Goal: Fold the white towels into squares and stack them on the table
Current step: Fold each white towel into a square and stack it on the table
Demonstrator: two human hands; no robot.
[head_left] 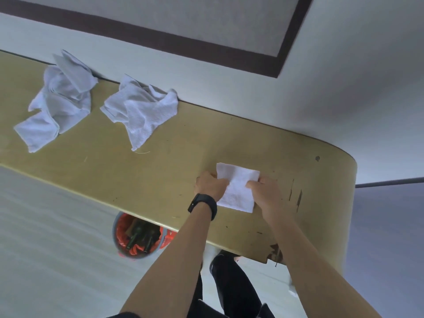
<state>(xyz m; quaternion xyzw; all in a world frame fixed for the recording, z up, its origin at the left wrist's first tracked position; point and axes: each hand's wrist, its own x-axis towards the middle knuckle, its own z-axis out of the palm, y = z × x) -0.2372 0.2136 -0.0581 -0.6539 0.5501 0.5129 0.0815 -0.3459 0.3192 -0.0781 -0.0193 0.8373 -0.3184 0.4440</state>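
A small folded white towel point(237, 184) lies on the tan table point(160, 175) near its right end. My left hand point(210, 185), with a black watch on the wrist, grips the towel's left edge. My right hand point(263, 190) pinches its right edge, fingers curled over the cloth. Two crumpled white towels lie unfolded farther left along the wall: one point(142, 113) in the middle, another point(57, 102) at the far left.
The table runs along a white wall point(252, 88) and ends in a rounded, chipped right corner point(339, 203). Under its front edge stands a bin point(135, 237) with an orange liner and dark bottles. Pale floor point(46, 249) spreads to the left; my dark-clad legs point(231, 285) are below.
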